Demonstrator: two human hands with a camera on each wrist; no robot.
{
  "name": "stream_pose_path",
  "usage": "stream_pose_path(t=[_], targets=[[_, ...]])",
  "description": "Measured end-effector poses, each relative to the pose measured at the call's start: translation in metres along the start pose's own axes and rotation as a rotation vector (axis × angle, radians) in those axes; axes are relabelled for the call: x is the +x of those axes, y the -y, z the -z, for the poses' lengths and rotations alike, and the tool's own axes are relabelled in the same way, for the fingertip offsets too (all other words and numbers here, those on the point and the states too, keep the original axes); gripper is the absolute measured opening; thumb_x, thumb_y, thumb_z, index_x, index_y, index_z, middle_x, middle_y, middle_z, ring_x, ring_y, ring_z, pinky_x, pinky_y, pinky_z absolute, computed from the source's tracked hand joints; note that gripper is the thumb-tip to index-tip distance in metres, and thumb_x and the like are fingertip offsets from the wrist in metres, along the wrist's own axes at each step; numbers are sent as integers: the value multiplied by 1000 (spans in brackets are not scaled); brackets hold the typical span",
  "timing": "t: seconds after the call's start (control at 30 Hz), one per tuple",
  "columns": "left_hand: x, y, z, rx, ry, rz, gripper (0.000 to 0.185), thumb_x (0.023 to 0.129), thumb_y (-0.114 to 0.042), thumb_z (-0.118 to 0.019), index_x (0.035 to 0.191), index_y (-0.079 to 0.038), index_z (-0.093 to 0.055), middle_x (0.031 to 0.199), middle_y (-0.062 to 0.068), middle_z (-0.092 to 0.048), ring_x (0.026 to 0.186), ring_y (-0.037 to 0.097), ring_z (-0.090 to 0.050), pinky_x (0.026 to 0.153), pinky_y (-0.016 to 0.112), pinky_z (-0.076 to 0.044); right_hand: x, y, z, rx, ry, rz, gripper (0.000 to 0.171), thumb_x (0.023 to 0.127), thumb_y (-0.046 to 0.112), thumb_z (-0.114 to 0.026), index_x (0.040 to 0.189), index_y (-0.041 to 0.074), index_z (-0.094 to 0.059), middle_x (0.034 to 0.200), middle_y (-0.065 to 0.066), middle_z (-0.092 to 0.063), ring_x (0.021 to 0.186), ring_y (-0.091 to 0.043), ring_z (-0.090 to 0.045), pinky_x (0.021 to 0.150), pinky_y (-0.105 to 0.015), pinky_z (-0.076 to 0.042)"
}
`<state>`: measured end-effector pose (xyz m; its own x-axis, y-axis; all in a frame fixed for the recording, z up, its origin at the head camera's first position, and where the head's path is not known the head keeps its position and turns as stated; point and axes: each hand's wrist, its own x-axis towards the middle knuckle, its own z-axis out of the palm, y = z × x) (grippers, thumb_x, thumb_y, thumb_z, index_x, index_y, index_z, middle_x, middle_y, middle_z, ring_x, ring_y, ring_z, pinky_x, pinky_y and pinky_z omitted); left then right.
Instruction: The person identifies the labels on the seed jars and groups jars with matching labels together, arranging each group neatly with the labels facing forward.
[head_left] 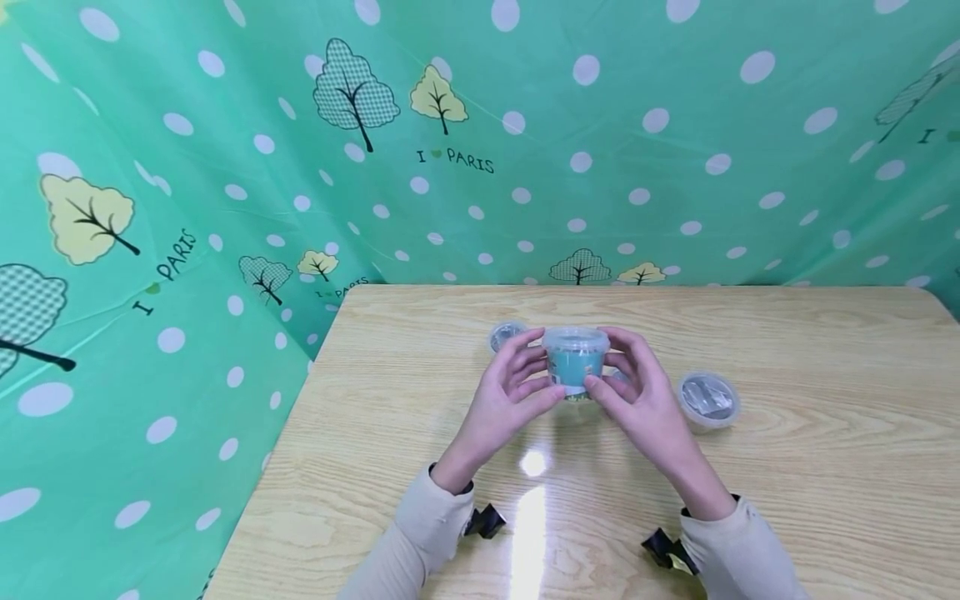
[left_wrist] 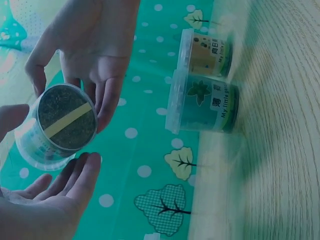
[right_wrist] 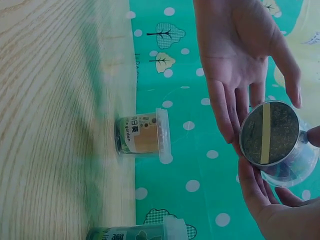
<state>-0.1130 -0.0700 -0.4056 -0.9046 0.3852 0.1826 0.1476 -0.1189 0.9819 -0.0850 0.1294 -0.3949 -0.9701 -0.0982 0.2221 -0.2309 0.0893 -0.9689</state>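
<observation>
A small clear plastic cup (head_left: pixel 575 360) with a teal label and a clear lid is lifted a little above the wooden table (head_left: pixel 420 450). My left hand (head_left: pixel 536 368) holds its left side between thumb and fingers. On the other side my right hand (head_left: pixel 618 367) grips it the same way. In the left wrist view the cup's underside (left_wrist: pixel 65 120) shows dark contents crossed by a pale strip, with my left hand (left_wrist: pixel 47 200) below it and my right hand (left_wrist: pixel 90 55) above. The right wrist view shows that same cup (right_wrist: pixel 272 135) between both hands.
Behind my left hand stands a second lidded cup (head_left: pixel 505 335), and a third (head_left: pixel 708 402) stands to the right. The wrist views show a yellow-labelled cup (left_wrist: pixel 206 52) (right_wrist: pixel 142 135) and a leaf-labelled teal one (left_wrist: pixel 205 106). Green dotted cloth (head_left: pixel 187 250) hangs behind and left of the table.
</observation>
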Motion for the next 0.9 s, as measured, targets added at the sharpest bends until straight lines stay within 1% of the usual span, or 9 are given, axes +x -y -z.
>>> stream_pose_path(t=[0.2, 0.37, 0.6, 0.9], targets=[[0, -1, 0, -2, 16, 15, 73, 86, -1, -72, 149, -16, -38, 140, 17, -54, 126, 28, -55, 105, 35, -51, 0, 0, -1, 10, 28, 14, 56, 96, 2, -61, 146, 2, -35, 139, -17, -45, 115, -10, -54, 94, -15, -53], [0, -1, 1, 2, 9, 15, 73, 86, -2, -72, 149, -15, -38, 140, 18, -54, 125, 29, -56, 104, 35, -52, 0, 1, -2, -13, 25, 3, 59, 96, 5, -62, 148, 3, -33, 143, -15, -43, 119, -12, -52, 97, -13, -50], [0, -1, 0, 9, -28, 11, 71, 86, -3, -74, 147, -14, -40, 137, 15, -56, 123, 27, -56, 102, 35, -53, -1, 3, -2, -26, -13, 19, 61, 94, 5, -66, 146, 0, -33, 146, -14, -41, 123, -12, -50, 98, -14, -50], [2, 3, -2, 7, -68, 8, 70, 84, 0, -76, 144, -14, -42, 135, 13, -57, 122, 27, -56, 101, 35, -54, 0, 3, -4, -19, -7, -16, 63, 92, 6, -70, 145, 3, -37, 145, -12, -43, 125, -21, -49, 95, -15, -51]])
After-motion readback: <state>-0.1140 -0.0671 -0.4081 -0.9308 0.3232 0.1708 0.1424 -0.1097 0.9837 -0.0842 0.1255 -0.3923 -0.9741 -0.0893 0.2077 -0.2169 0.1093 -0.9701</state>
